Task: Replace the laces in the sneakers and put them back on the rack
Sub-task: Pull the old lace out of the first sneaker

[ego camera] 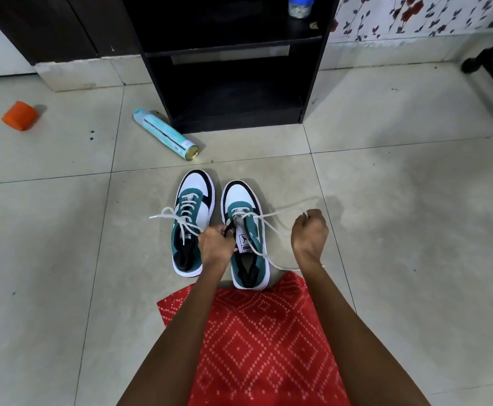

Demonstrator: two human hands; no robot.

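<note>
Glossy floor tiles [63, 230]; matt cloth laces [271, 230].

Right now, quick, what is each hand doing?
Left hand: closed, gripping the teal sneaker at its tongue.
Right hand: closed in a fist, holding the white lace.

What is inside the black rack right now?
On the rack's upper shelf stands a blue-capped jar, partly cut off by the frame. The lower bay shows no shoes; its dark back is hard to read.
</note>
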